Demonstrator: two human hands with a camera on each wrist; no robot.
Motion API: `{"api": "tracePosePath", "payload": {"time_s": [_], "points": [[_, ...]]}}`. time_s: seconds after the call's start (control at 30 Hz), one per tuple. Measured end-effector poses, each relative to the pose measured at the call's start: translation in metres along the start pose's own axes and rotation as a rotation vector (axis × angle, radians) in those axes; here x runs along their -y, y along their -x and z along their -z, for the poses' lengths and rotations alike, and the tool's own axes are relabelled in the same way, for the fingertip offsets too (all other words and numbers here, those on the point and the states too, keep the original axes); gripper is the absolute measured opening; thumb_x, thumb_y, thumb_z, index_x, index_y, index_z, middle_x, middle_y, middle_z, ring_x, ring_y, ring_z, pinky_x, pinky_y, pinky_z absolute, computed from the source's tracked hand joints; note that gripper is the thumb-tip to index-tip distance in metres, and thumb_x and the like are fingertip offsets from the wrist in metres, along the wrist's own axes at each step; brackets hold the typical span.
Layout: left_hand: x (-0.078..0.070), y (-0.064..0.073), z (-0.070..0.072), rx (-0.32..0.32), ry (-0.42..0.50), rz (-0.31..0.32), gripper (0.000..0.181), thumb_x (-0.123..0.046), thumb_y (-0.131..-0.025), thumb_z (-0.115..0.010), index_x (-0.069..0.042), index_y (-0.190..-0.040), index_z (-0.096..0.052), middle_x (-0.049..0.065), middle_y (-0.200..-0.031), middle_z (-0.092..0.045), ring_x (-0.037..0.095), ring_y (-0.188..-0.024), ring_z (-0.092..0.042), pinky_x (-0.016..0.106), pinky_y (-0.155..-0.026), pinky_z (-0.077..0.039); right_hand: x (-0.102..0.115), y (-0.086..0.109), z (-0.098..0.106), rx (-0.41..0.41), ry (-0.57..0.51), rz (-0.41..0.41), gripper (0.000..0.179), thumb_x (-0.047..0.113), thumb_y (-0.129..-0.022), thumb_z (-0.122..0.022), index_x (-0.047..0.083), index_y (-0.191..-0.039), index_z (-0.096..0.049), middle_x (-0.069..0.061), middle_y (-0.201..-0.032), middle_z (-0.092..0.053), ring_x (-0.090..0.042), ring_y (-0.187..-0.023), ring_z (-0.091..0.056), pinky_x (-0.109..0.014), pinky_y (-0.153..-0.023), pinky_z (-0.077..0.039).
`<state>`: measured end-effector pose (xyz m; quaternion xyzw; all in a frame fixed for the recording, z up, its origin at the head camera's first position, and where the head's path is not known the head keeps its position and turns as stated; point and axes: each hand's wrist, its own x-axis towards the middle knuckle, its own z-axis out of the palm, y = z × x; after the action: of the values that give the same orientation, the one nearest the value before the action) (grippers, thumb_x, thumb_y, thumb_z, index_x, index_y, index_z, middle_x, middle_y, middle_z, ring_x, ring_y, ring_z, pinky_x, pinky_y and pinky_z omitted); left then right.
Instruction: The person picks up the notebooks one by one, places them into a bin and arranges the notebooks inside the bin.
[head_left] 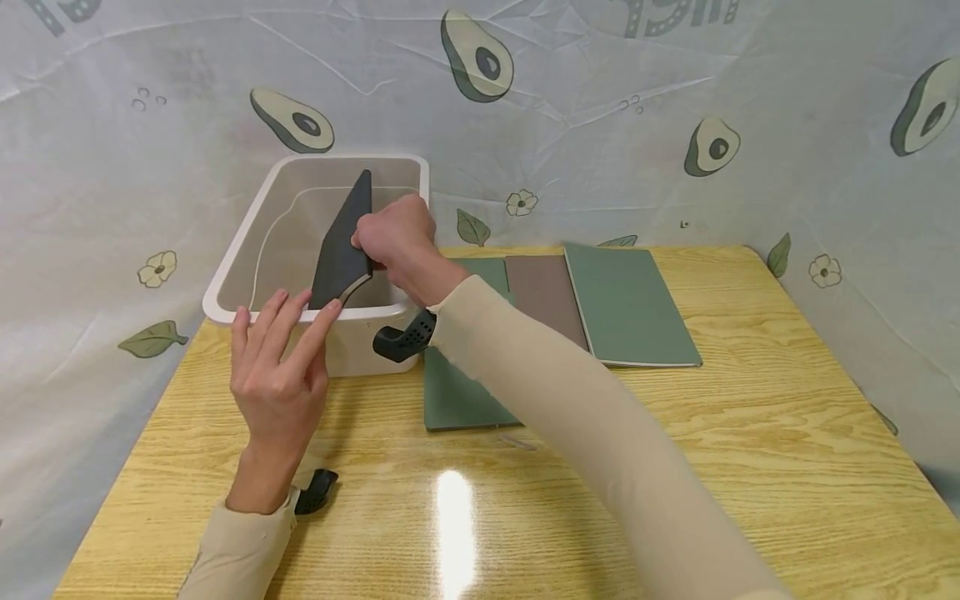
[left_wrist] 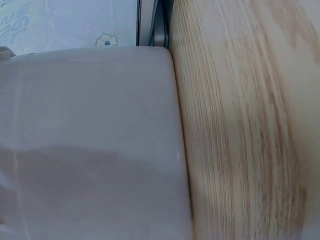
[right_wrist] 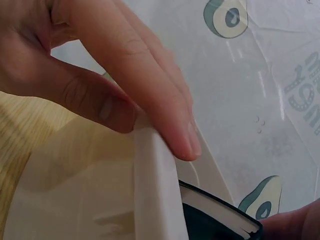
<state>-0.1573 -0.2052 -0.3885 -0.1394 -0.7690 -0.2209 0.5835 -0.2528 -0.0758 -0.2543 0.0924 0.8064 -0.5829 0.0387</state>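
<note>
A light beige plastic bin (head_left: 360,342) stands at the back left of the table. My right hand (head_left: 401,237) reaches over its right side and grips a dark hardcover notebook (head_left: 345,237), tilted within the bin's opening. My left hand (head_left: 273,379) holds the bin's front rim; in the right wrist view its thumb lies outside the rim and its fingers (right_wrist: 170,115) come over the top. Pale page edges of the notebook (right_wrist: 220,205) show there, beside a bit of my right hand (right_wrist: 295,222). Only the bin's outer wall (left_wrist: 95,110) fills the left wrist view, with my left hand unseen.
Right of the bin lie a green notebook (head_left: 465,396), partly under my right forearm, a brown notebook (head_left: 547,292) and another green notebook (head_left: 633,304). A small clear strip (head_left: 517,442) lies on the wooden table (head_left: 750,433). An avocado-print sheet (head_left: 570,150) hangs behind.
</note>
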Motion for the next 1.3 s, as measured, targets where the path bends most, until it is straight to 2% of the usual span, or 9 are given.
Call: {"api": "tracePosePath", "payload": {"time_s": [0.1, 0.23, 0.4, 0.63, 0.7, 0.8, 0.87, 0.97, 1.3], "points": [[0.0, -0.001, 0.0, 0.002, -0.001, -0.002, 0.036, 0.006, -0.092, -0.069, -0.017, -0.116, -0.083, 0.019, -0.121, -0.079, 0.04, -0.122, -0.071, 0.061, -0.12, -0.042, 0.0, -0.002, -0.001, 0.016, 0.03, 0.008, 0.006, 0.002, -0.09, -0.072, 0.002, -0.084, -0.074, -0.005, -0.083, -0.069, -0.017, -0.065, -0.064, -0.023, -0.054, -0.052], [0.0, -0.001, 0.0, -0.003, -0.004, -0.002, 0.036, 0.006, -0.092, -0.069, -0.017, -0.116, -0.083, 0.019, -0.121, -0.079, 0.04, -0.122, -0.071, 0.061, -0.12, -0.042, 0.001, -0.003, -0.001, 0.041, 0.081, 0.018, 0.017, 0.006, -0.094, -0.068, 0.006, -0.105, -0.081, -0.005, -0.096, -0.072, -0.015, -0.07, -0.067, -0.023, -0.06, -0.056], [-0.001, 0.0, -0.001, -0.012, 0.001, -0.001, 0.034, 0.005, -0.094, -0.069, -0.018, -0.115, -0.083, 0.018, -0.12, -0.079, 0.04, -0.121, -0.071, 0.061, -0.12, -0.042, 0.001, -0.004, 0.001, 0.083, 0.168, 0.015, 0.013, 0.009, -0.098, -0.063, 0.004, -0.087, -0.068, -0.004, -0.084, -0.064, -0.017, -0.062, -0.069, -0.024, -0.06, -0.054], [-0.002, -0.001, -0.001, -0.008, -0.001, -0.006, 0.032, 0.004, -0.093, -0.07, -0.017, -0.114, -0.083, 0.018, -0.12, -0.079, 0.041, -0.12, -0.071, 0.062, -0.119, -0.043, -0.002, -0.009, 0.008, 0.189, 0.137, 0.054, 0.011, 0.009, -0.092, -0.068, 0.007, -0.086, -0.059, -0.002, -0.084, -0.048, -0.018, -0.068, -0.047, -0.027, -0.058, -0.041], [-0.002, -0.001, -0.001, -0.003, -0.003, -0.005, 0.032, 0.003, -0.094, -0.07, -0.016, -0.115, -0.083, 0.018, -0.12, -0.079, 0.041, -0.12, -0.07, 0.062, -0.119, -0.042, -0.002, -0.01, 0.009, 0.21, 0.109, 0.043, 0.012, 0.012, -0.092, -0.07, 0.006, -0.09, -0.061, -0.001, -0.09, -0.052, -0.017, -0.076, -0.05, -0.028, -0.065, -0.046], [-0.003, -0.001, -0.001, -0.006, 0.0, -0.006, 0.031, 0.003, -0.094, -0.07, -0.016, -0.114, -0.083, 0.018, -0.12, -0.079, 0.041, -0.12, -0.07, 0.061, -0.12, -0.042, -0.003, -0.012, 0.009, 0.259, 0.061, 0.002, 0.017, 0.017, -0.094, -0.071, 0.006, -0.102, -0.061, -0.002, -0.107, -0.059, -0.019, -0.093, -0.059, -0.037, -0.088, -0.057], [-0.003, -0.001, -0.001, -0.013, 0.003, -0.008, 0.03, 0.003, -0.093, -0.07, -0.016, -0.113, -0.084, 0.018, -0.119, -0.079, 0.04, -0.119, -0.07, 0.06, -0.12, -0.042, -0.003, -0.013, 0.01, 0.301, 0.044, -0.017, 0.02, 0.017, -0.095, -0.07, 0.005, -0.108, -0.062, -0.002, -0.115, -0.061, -0.021, -0.104, -0.061, -0.046, -0.102, -0.057], [-0.004, -0.001, -0.001, -0.025, 0.004, -0.011, 0.03, 0.003, -0.093, -0.07, -0.016, -0.112, -0.084, 0.018, -0.118, -0.079, 0.04, -0.118, -0.071, 0.059, -0.121, -0.042, -0.004, -0.014, 0.011, 0.38, 0.027, -0.044, 0.017, 0.018, -0.098, -0.068, 0.005, -0.109, -0.064, -0.003, -0.117, -0.063, -0.021, -0.109, -0.061, -0.055, -0.111, -0.052], [-0.005, -0.001, -0.001, -0.031, 0.0, -0.006, 0.03, 0.003, -0.093, -0.071, -0.016, -0.111, -0.084, 0.018, -0.118, -0.079, 0.04, -0.118, -0.071, 0.06, -0.119, -0.043, -0.002, -0.019, 0.016, 0.568, 0.017, -0.12, 0.018, 0.026, -0.102, -0.064, 0.009, -0.101, -0.067, 0.0, -0.106, -0.063, -0.017, -0.094, -0.063, -0.042, -0.106, -0.053]]}}
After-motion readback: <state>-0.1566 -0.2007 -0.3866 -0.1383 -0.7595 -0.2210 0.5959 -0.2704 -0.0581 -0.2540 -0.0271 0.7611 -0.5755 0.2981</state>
